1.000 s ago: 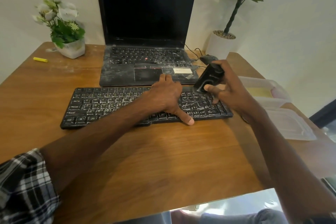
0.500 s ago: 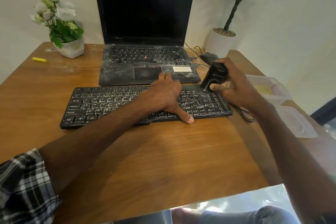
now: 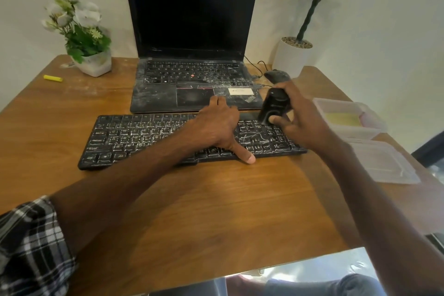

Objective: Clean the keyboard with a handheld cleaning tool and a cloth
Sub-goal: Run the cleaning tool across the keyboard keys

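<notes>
The black keyboard lies flat on the wooden table, directly in front of an open laptop with a dark screen. Pale dust lines the gaps between the keys of both units and smears the laptop's palm rest. The left hand rests palm down on the keyboard right of centre. Its fingers are laid out nearly straight toward the back edge and hold nothing, and its thumb is splayed across the front edge with the tip on the table. The right hand grips the black handheld cleaning tool, with the fingers wrapped behind the body and the thumb pressed on its front face. The tool stands tilted, its lower end at the upper right part of the keyboard; whether it touches the keys cannot be told. A dark mouse sits just behind the tool. To the right, an open clear plastic container holds a flat yellow item, not identifiable, with a clear lid beside it nearer the camera. At the table's back left stand a flower pot and a small yellow object. At the back right stands a potted plant. A plaid sleeve covers the upper left arm.
</notes>
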The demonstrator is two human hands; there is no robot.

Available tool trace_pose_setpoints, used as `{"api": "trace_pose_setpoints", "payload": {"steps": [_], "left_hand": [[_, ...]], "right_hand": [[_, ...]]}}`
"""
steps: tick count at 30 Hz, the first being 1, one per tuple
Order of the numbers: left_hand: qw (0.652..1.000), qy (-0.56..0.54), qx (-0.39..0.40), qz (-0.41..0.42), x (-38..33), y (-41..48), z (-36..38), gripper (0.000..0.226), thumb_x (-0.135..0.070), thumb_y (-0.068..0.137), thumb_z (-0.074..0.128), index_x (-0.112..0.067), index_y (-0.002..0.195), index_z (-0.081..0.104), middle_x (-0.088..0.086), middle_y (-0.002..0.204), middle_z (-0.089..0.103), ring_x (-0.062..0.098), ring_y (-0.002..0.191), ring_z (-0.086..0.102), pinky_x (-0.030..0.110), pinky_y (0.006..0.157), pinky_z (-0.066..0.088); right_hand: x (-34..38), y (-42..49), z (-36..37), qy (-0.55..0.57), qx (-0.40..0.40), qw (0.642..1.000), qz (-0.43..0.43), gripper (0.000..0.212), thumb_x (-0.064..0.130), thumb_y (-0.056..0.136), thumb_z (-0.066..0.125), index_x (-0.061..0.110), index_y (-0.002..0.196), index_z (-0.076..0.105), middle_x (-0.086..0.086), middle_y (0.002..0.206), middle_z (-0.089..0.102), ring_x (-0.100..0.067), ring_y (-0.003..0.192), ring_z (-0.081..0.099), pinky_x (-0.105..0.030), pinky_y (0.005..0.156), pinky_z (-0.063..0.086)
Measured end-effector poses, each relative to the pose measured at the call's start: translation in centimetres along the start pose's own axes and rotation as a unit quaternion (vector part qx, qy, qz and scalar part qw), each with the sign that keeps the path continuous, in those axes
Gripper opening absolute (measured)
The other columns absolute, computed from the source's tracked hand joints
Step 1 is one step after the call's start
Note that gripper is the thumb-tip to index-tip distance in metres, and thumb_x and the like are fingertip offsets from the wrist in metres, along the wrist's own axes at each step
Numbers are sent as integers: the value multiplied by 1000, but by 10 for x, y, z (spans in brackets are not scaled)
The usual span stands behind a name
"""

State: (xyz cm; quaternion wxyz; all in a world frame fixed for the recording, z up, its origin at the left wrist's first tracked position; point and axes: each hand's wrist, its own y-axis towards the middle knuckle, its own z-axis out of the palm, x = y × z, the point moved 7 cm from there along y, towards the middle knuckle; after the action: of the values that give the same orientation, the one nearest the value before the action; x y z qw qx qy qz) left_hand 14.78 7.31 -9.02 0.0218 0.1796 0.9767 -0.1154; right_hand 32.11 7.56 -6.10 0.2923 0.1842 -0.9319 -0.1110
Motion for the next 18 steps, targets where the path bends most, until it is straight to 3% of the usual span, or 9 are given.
{"api": "trace_pose_setpoints", "payload": {"steps": [2, 5, 8, 14, 18], "left_hand": [[1000, -2, 1, -3, 0, 0, 0, 115, -84, 54, 79, -8, 136, 52, 17, 151, 36, 33, 141, 30, 51, 111, 40], [1000, 3, 6, -4, 0, 1, 0, 114, -84, 53, 78, -8, 134, 52, 17, 152, 36, 34, 142, 30, 52, 112, 41], [1000, -1, 7, -3, 1, 1, 0, 111, -84, 54, 79, -9, 132, 53, 17, 151, 37, 34, 141, 31, 53, 114, 41], [1000, 0, 8, -5, 0, 0, 1, 114, -84, 54, 78, -8, 136, 52, 15, 152, 36, 33, 141, 30, 52, 113, 40], [1000, 1, 7, -7, 1, 0, 0, 115, -84, 54, 78, -7, 136, 51, 16, 152, 37, 34, 141, 30, 52, 112, 40]], "right_hand": [[7, 3, 10, 28, -2, 1000, -10, 64, 7, 86, 76, 24, 137, 41, 2, 120, 64, -13, 102, 66, -30, 86, 57], [-8, 3, -11, 93, -28, 995, 30, 63, 3, 88, 73, 26, 136, 41, 12, 116, 60, -1, 102, 62, -16, 74, 55], [-12, 3, -13, 64, -28, 997, 33, 61, 4, 87, 75, 24, 134, 41, 14, 110, 61, -1, 101, 63, -19, 82, 52], [4, 15, 4, 89, -1, 996, 7, 62, 5, 85, 76, 26, 134, 43, 11, 118, 61, -8, 108, 64, -26, 87, 57], [-4, 11, -7, 62, 1, 998, 7, 61, 5, 84, 77, 25, 131, 44, 8, 124, 62, -10, 109, 65, -43, 99, 55]]}}
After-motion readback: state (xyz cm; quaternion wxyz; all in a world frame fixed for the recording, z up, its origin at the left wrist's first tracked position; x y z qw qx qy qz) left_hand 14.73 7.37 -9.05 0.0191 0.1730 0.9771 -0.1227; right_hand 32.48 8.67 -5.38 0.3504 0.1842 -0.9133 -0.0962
